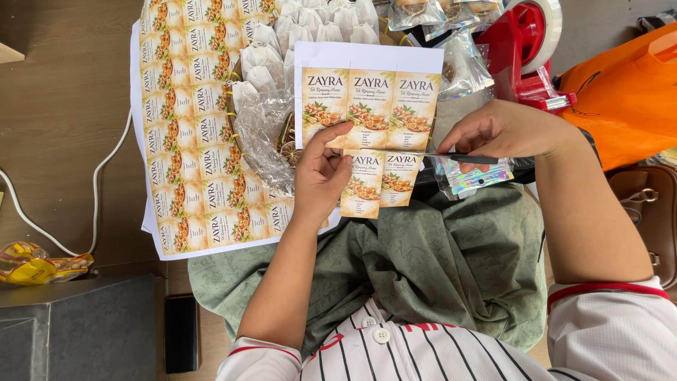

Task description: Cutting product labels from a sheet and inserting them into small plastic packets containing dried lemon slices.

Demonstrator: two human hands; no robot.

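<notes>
My left hand (321,173) pinches the lower left edge of a printed label sheet (368,106), white-bordered with cream and orange label panels. My right hand (501,130) grips a pair of scissors (458,158), whose blades reach leftward into the sheet's right edge, between its upper row and its lower panels. The sheet is held up above my lap, which is covered in green cloth (437,254).
A large uncut label sheet (187,134) lies on the wooden floor at left. Behind it are white tea bags (310,28), clear pouches (264,130), a red tape dispenser (525,49), an orange bag (627,92), a brown bag (652,204), a white cable (99,183) and a phone (181,331).
</notes>
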